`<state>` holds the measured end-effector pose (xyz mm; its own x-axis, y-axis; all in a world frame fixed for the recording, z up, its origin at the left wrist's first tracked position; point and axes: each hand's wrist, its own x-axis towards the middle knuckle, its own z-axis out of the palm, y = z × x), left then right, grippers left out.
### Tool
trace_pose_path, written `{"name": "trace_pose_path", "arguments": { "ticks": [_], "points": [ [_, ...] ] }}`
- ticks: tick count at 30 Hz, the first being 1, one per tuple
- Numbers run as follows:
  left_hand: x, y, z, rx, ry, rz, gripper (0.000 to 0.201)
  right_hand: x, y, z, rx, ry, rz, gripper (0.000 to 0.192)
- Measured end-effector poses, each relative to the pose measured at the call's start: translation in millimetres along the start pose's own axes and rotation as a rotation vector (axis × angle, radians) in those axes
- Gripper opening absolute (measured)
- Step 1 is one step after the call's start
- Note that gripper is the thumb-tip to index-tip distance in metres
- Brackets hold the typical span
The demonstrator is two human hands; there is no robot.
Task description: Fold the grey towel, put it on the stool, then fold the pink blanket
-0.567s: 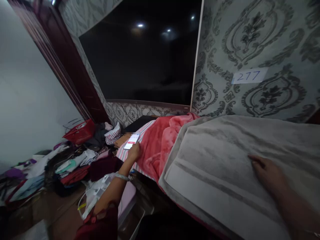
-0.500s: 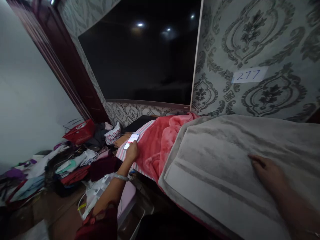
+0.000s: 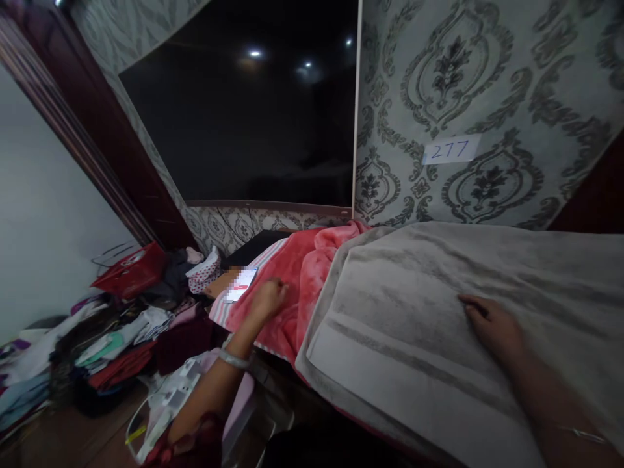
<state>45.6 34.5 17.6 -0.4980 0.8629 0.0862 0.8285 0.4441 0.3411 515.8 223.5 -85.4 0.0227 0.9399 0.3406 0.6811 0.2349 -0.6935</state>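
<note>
My right hand (image 3: 492,325) lies flat, palm down, on a grey blanket (image 3: 419,312) spread over a raised surface. My left hand (image 3: 267,300) rests on a pink fleece blanket (image 3: 297,273) beside the grey one, fingers loosely curled, holding nothing that I can see. A lit phone (image 3: 241,285) lies on striped cloth just left of that hand, apart from it. A bangle sits on my left wrist.
A heap of mixed clothes (image 3: 112,325) covers the floor at the left, with a red basket (image 3: 131,270) behind it. A big dark screen (image 3: 244,123) hangs on the patterned wall, with a label reading 277 (image 3: 451,149) to its right. A dark wooden door frame stands at far left.
My left hand has come off the phone and moved right onto the pink blanket. The view has shifted a little to the right. My right hand stays on the grey blanket.
</note>
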Motion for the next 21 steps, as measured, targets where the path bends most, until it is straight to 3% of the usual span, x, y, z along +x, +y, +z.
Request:
{"name": "trace_pose_path", "arguments": {
  "ticks": [3, 6, 10, 14, 18, 21],
  "points": [
    [11.0, 22.2, 27.2, -0.139, -0.123, 0.032, 0.020, 1.6, 5.1, 2.7, 0.029, 0.031, -0.020, 0.040],
    [9.7, 26.2, 42.7, -0.317, -0.184, 0.051, 0.022, 2.6, 10.3, 5.2, 0.035, 0.055, -0.042, 0.042],
    [3.6, 18.0, 38.6, -0.600, -0.271, 0.086, 0.034, 3.9, 15.8, 8.8, 0.040, 0.078, -0.080, 0.043],
    [7.9, 19.3, 30.5, -0.753, -0.344, 0.103, 0.047, 5.3, 17.0, 11.0, 0.044, 0.066, -0.043, 0.043],
    [11.2, 32.3, 30.0, -0.762, -0.348, 0.117, 0.037, 4.9, 13.0, 8.7, 0.087, 0.041, -0.036, 0.041],
    [7.5, 40.2, 22.9, -0.719, -0.240, 0.120, 0.025, 4.4, 10.4, 6.3, 0.135, 0.035, -0.070, 0.038]
  ]
}}
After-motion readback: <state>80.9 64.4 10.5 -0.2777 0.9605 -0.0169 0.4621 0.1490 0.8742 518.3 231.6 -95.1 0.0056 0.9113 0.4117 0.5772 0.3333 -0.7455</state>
